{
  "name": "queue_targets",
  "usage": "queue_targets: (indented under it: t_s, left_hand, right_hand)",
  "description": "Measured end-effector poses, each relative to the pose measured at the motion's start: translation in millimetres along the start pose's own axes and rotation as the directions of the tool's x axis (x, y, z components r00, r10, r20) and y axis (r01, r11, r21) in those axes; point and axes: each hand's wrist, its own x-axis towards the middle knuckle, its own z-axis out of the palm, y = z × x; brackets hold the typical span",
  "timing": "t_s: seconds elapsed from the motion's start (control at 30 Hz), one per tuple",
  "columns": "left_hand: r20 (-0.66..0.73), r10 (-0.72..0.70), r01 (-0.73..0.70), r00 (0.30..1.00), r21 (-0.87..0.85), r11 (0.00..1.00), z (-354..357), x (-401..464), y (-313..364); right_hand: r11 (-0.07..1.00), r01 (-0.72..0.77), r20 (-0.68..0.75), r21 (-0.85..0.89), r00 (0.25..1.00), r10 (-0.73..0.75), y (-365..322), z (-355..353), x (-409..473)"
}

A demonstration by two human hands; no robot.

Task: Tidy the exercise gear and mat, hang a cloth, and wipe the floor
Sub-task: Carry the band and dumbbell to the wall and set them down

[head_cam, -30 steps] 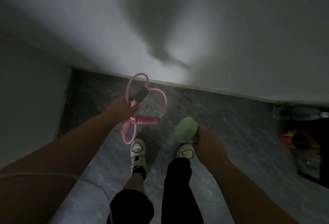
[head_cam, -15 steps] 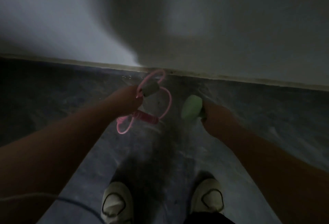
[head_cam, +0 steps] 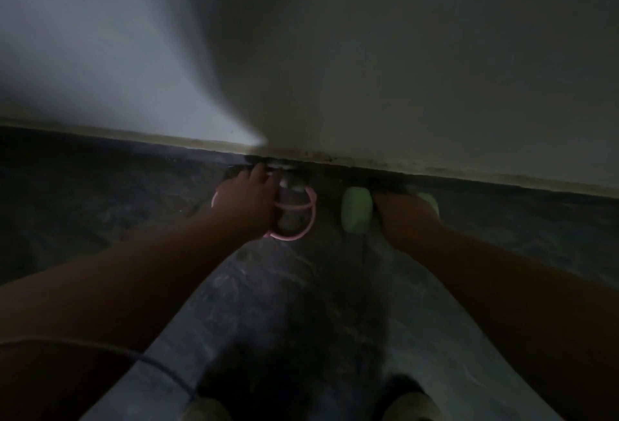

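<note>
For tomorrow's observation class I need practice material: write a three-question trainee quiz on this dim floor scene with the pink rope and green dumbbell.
1. True or false: the right hand grips the light green dumbbell.
2. Which hand is on the pink coiled skipping rope? A left, B right.
3. Fill in: both items are low beside the base of the pale ____.

Key: 1 true; 2 A, the left hand; 3 wall.
</note>
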Motion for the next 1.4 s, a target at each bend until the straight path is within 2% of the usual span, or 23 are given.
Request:
queue_targets:
  t_s: [0.17, 0.33, 0.47, 0.63, 0.9, 1.07, 1.2, 1.27, 1.4]
  left_hand:
    - [-0.03, 0.112, -0.108, 0.993, 0.122, 0.987, 21.2, -14.6, 2.6]
    - [0.07, 0.254, -0.264, 0.965, 0.266, 0.927, 36.2, -23.9, -1.1]
    - [0.048, 0.259, -0.263, 0.965, 0.26, 0.929, 40.6, -25.7, -2.0]
    - [0.05, 0.229, -0.234, 0.972, 0.289, 0.928, 43.3, -13.0, -9.2]
    - [-0.028, 0.099, -0.094, 0.995, 0.149, 0.984, 51.9, 5.2, -17.6]
    - [-0.081, 0.076, -0.067, 0.994, 0.105, 0.992, 46.8, 0.3, -3.5]
    - [-0.05, 0.046, -0.047, 0.998, -0.01, 0.999, 24.5, -35.8, 9.3]
    - [-0.03, 0.036, -0.038, 0.999, -0.056, 0.998, 0.9, -64.1, 17.6]
    - [0.027, 0.038, -0.034, 0.999, -0.16, 0.986, -65.3, -137.3, 32.0]
  right_hand:
    - [0.995, -0.025, -0.041, -0.094, 0.999, 0.022, -4.9, 7.0, 11.4]
    - [0.967, -0.003, -0.125, -0.253, 0.992, -0.03, -5.7, -3.7, 11.1]
    - [0.946, -0.001, -0.246, -0.324, 0.966, -0.083, -6.7, -1.1, 0.8]
    - [0.955, 0.032, -0.208, -0.295, 0.973, -0.097, -6.4, 5.0, -5.3]
    - [0.956, 0.002, -0.213, -0.293, 0.975, -0.068, -9.4, 13.1, -5.5]
    - [0.952, 0.002, -0.168, -0.305, 0.984, -0.056, -13.0, 13.3, -15.4]
    - [0.983, -0.024, -0.158, -0.18, 0.987, -0.005, -32.8, -8.6, -54.5]
    - [0.987, 0.006, -0.143, -0.162, 0.989, -0.029, -44.2, -30.0, -81.7]
    - [0.991, 0.07, -0.226, -0.111, 0.969, -0.094, -71.8, -90.5, -149.5]
